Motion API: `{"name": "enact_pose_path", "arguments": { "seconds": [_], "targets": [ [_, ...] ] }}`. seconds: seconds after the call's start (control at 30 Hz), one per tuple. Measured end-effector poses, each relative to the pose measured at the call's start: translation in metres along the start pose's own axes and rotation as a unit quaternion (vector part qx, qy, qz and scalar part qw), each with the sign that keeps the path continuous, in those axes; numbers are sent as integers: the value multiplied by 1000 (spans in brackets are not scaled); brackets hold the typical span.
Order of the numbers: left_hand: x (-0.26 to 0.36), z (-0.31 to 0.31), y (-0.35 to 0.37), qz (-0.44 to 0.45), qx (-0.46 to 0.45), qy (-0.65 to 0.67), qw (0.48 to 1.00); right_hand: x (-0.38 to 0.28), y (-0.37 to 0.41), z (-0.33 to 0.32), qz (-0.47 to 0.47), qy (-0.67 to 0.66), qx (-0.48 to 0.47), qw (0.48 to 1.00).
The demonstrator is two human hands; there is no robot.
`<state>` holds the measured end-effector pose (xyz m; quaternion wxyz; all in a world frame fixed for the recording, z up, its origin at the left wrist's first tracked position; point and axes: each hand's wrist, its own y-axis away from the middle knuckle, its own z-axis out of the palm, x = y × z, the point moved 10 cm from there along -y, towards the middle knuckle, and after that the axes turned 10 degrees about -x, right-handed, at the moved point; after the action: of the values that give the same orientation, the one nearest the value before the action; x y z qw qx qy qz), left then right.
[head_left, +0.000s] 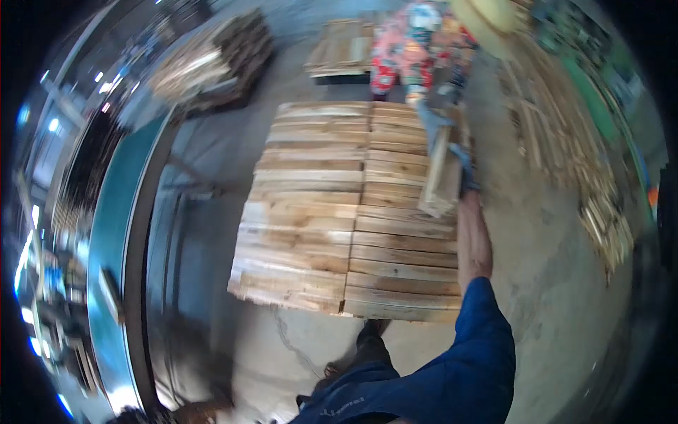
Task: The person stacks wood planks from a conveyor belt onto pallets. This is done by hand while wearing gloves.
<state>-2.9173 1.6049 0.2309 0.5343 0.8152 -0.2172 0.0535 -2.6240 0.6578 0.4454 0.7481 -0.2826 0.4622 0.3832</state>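
Note:
My right hand (pixel 466 168), in a blue glove, grips a short bundle of wooden boards (pixel 441 180) along its right side. The boards are tilted above the right edge of a low stack of planks (pixel 304 205), laid in two columns with a dark gap between them. Another blue-gloved hand (pixel 429 121), joined to the arm of a co-worker in pink floral clothes (pixel 402 53), is at the far end of the boards. Motion blur hides whether that hand touches them. My left hand does not show.
A green-topped bench or conveyor (pixel 116 226) runs along the left, with a small piece of wood (pixel 110 295) on it. More wood piles (pixel 219 60) and a pallet of boards (pixel 342 48) stand at the back. Long loose strips (pixel 558 120) lie on the right floor.

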Motion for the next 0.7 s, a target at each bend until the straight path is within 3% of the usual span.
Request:
{"name": "enact_pose_path", "arguments": {
  "seconds": [0.2, 0.23, 0.3, 0.33, 0.43, 0.57, 0.7],
  "targets": [
    [-164, -78, 55, -90, 74, -102, 988, 20, -39, -16, 54, -10, -45, 997],
    [-176, -75, 69, -103, 81, -77, 988, 22, -42, -18, 66, -16, -46, 997],
    [-114, -59, 139, -143, 77, 43, 986, 37, -61, -16, 83, -21, -47, 995],
    [-130, -65, 132, -86, 104, 88, 987, 49, -68, -16, 92, -21, -43, 995],
    [-185, -84, 135, -120, 150, 75, 979, 69, -58, -15, 113, -15, -5, 993],
    [-236, -73, 145, -201, 102, 217, 950, 94, 42, -10, 115, -16, 90, 989],
    [-313, -78, 71, -284, -10, 180, 942, 216, 228, 68, 210, -32, 81, 974]
  ]
}}
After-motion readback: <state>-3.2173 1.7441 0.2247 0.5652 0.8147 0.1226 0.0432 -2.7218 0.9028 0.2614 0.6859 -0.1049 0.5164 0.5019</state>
